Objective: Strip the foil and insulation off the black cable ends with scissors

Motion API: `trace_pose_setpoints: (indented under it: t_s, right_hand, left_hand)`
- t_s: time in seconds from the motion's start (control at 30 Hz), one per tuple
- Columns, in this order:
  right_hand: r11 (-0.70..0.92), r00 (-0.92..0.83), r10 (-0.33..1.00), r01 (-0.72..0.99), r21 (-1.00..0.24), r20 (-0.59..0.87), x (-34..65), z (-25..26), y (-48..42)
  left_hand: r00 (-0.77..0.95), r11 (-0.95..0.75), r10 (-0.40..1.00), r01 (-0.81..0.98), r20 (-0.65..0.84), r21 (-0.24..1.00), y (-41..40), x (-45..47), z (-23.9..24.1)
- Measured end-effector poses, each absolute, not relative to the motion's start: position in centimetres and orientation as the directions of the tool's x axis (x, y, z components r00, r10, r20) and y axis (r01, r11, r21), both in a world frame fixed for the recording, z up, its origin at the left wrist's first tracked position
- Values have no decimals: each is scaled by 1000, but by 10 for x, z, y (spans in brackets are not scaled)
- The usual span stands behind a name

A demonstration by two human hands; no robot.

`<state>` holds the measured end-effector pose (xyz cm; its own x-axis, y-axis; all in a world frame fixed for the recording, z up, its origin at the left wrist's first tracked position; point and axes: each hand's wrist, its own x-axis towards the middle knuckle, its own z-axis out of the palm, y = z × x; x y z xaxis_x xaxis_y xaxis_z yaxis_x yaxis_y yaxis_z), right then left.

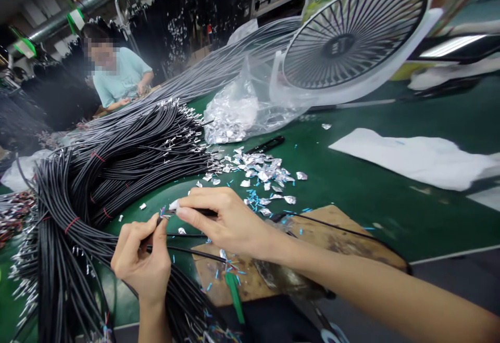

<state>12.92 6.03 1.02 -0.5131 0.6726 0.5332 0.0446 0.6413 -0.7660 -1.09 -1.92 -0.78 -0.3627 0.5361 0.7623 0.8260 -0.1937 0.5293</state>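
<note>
My left hand [142, 262] pinches a black cable near its stripped end, where thin coloured wires [162, 212] stick out between thumb and forefinger. Just to the right, my right hand [222, 215] is closed, with a small white piece [174, 205] at its fingertips. Something dark and slim [207, 211] shows under the right fingers; its kind is hidden. The white piece is close beside the bared wires; whether they touch I cannot tell. Below the hands, a bundle of black cables [183, 286] runs toward the front edge.
Large bundles of black cables [128, 161] fill the left. Foil scraps [265, 168] and blue clippings [255, 201] lie by a black cutter [267, 144]. A wooden board [324, 226], a green-handled tool [234, 296], a plastic bag [238, 109] and a fan [344, 46] surround them. A co-worker [121, 72] sits opposite.
</note>
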Motion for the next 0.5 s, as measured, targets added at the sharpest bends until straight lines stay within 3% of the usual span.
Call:
trace_pose_setpoints:
  t_s: [0.5]
  right_hand:
    - [589,-529,700,46,-807,481,130,10,62]
  left_hand:
    - [-281,-210,503,878,818,430,-17,-11,-9]
